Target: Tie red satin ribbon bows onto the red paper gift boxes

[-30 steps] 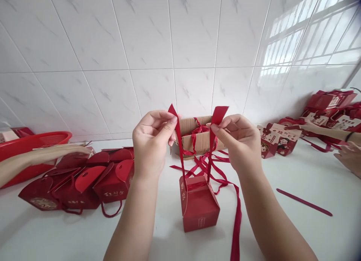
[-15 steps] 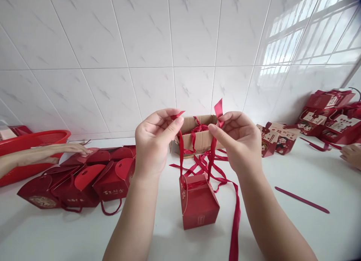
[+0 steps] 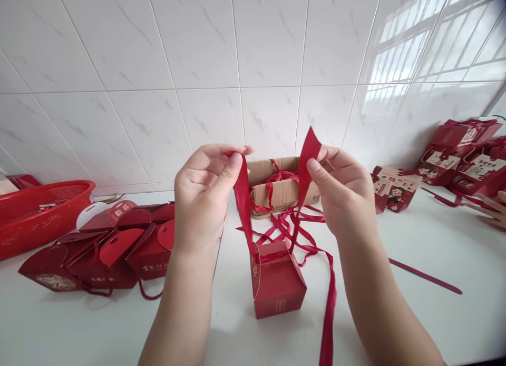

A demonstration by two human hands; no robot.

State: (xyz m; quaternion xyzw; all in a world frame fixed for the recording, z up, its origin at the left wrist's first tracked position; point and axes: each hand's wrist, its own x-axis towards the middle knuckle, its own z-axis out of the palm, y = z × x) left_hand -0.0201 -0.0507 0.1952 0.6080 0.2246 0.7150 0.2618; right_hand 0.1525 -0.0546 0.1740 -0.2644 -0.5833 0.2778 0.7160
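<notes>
A small red gift box [image 3: 279,288] stands upright on the white table in front of me. A red ribbon [image 3: 244,210] passes through its top, and both ends rise in a V. My left hand [image 3: 205,192] pinches one end between thumb and fingers. The other end is pinched by my right hand [image 3: 343,189], with its angled tip sticking up above the thumb. Both hands are held above the box, to either side of it, and do not touch it.
Behind the box sits a cardboard carton [image 3: 282,195] with red ribbon spilling out. Several red gift boxes [image 3: 114,266] stand at left beside a red plastic basket [image 3: 43,224]. More boxes [image 3: 474,163] are stacked at right, near another person's hand [image 3: 492,210]. A dark red strip [image 3: 425,276] lies nearby.
My hands have moved slightly apart, and more of the ribbon's flat width shows. The other person's hand at left has left the view; the one at right has its fingers spread.
</notes>
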